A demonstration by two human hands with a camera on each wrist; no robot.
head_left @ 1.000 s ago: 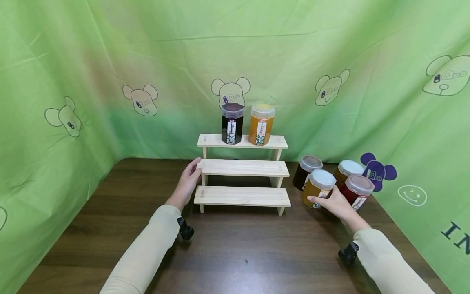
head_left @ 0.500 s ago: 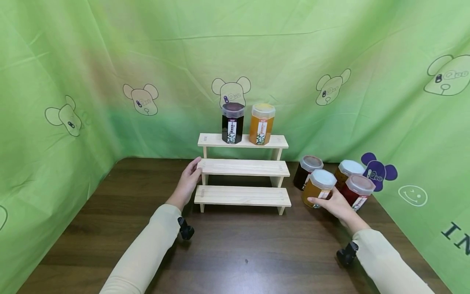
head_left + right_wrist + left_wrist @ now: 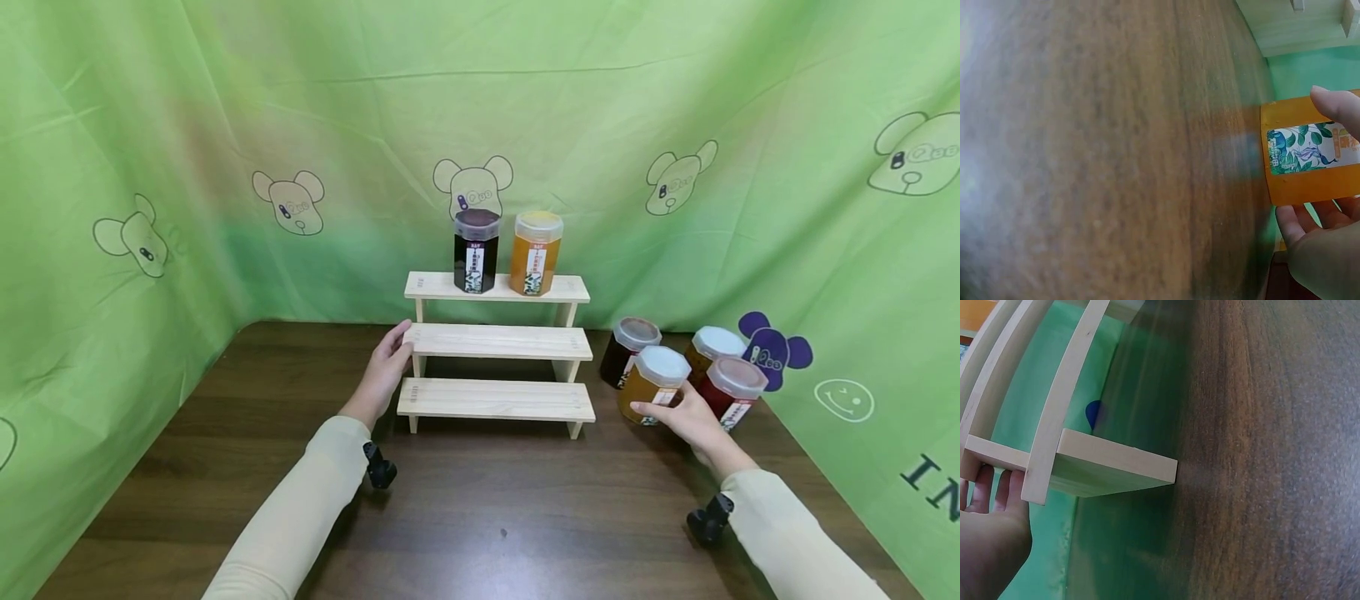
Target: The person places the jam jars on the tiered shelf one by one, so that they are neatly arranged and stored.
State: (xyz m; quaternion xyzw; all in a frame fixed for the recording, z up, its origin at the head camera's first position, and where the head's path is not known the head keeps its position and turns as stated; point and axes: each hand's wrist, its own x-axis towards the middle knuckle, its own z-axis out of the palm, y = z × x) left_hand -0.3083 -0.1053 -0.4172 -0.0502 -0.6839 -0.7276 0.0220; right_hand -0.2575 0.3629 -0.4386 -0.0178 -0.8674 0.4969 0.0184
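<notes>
In the head view, a three-tier wooden display shelf (image 3: 495,340) stands at the middle of the table. My left hand (image 3: 384,367) holds the left end of its middle tier; the left wrist view shows the fingers (image 3: 982,490) meeting the wood, tips partly hidden. At right, my right hand (image 3: 686,417) grips an orange-yellow jar (image 3: 648,392) with a white lid, thumb on the front by the label, fingers round the other side. Around it are a dark jar (image 3: 621,358), a red jar (image 3: 727,400) and another amber jar (image 3: 696,360).
On the top tier stand a dark purple jar (image 3: 474,262) and an orange jar (image 3: 534,265) side by side. A green printed cloth (image 3: 345,200) hangs behind and along both sides of the brown wooden table (image 3: 480,517).
Hardly anything differs: the view shifts very slightly, and both hands keep their places on the shelf and the orange-yellow jar.
</notes>
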